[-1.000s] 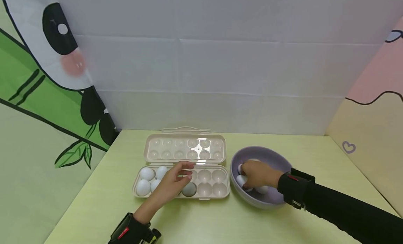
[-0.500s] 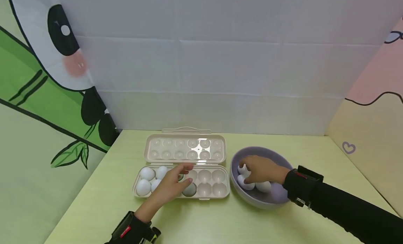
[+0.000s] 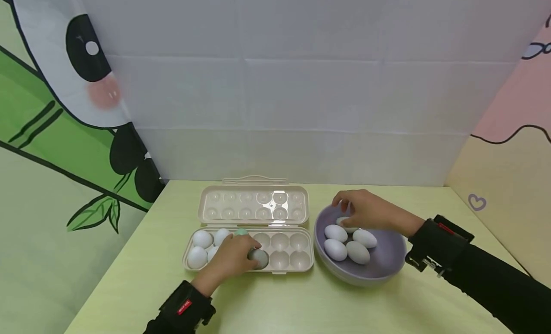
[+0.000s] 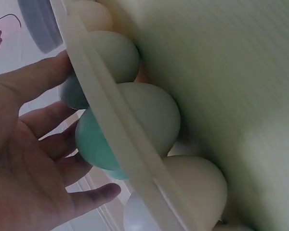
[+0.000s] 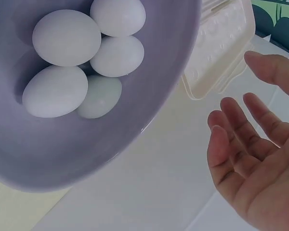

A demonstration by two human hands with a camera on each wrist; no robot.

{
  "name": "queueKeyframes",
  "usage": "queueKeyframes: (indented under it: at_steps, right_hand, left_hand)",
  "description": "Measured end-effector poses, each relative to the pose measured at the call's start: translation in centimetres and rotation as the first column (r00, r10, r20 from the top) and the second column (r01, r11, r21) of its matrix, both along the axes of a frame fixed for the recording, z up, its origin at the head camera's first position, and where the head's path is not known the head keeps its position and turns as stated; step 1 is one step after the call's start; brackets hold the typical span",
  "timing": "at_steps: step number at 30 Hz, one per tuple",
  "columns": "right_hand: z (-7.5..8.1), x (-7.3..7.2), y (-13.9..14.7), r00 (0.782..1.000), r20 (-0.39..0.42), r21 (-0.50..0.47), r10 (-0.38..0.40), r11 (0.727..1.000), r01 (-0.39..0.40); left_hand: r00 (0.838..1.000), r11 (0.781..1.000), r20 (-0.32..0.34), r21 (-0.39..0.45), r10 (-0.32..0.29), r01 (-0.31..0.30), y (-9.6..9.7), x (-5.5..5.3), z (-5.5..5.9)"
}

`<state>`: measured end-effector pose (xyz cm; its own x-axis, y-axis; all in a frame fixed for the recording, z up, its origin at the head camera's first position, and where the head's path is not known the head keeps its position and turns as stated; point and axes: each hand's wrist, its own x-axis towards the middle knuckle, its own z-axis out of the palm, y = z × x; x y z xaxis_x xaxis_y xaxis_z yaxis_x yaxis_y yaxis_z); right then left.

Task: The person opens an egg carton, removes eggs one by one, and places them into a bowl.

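Observation:
In the head view my left hand (image 3: 231, 260) is over the egg carton (image 3: 279, 272), its thumb and fingers pinching a grey egg (image 3: 260, 259) in the front row. The left wrist view shows a green egg (image 4: 94, 139) beside those fingers. Several white eggs (image 3: 197, 257) fill the carton's left end, partly hidden by this hand. My right hand (image 3: 370, 210) hovers over the far side of the purple bowl (image 3: 389, 264), fingers loosely bent and holding nothing. Several white and pale eggs (image 3: 358, 252) lie in the bowl.
Behind the tray part of the carton lies its clear lid (image 3: 254, 205), folded back. Cups at the carton's right end (image 3: 289, 251) hold no eggs. A pale wall (image 3: 301, 109) rises behind the yellow table (image 3: 275, 305), with printed panels at both sides.
My right hand has lifted away from the eggs and moved back and right, uncovering them. My left hand has lowered onto the grey egg in the carton.

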<state>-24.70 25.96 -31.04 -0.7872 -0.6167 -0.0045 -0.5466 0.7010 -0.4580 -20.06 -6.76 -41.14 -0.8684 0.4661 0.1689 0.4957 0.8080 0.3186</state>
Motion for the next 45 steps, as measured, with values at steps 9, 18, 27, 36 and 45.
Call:
queueKeyframes:
  at_steps: [9,18,27,36,45]
  right_hand:
    - [-0.7,-0.3,0.2,0.995,0.019,-0.077,0.097,0.992,-0.095]
    - [-2.4,0.2,-0.7,0.987,0.062,-0.161,0.146,0.978,-0.135]
    - [-2.0,1.8,-3.5,0.969,0.074,-0.318,0.238,0.926,-0.203]
    - [-1.6,3.2,-6.2,0.959,-0.038,-0.422,0.28,0.866,-0.27]
    - [-2.1,3.3,-5.4,0.971,-0.218,-0.408,0.1,0.895,-0.183]
  left_hand:
    - [0.996,0.999,-0.084,-0.021,-0.038,0.036,0.0,0.1,0.3]
    - [0.998,0.971,-0.067,0.237,-0.012,0.027,0.7,0.5,2.1]
    - [0.997,0.755,0.064,0.655,-0.052,-0.003,3.4,0.9,4.2]
    - [0.964,0.523,0.218,0.845,-0.15,-0.11,6.0,1.0,5.3]
    - [0.949,0.523,0.235,0.847,-0.208,-0.095,8.2,1.0,5.4]
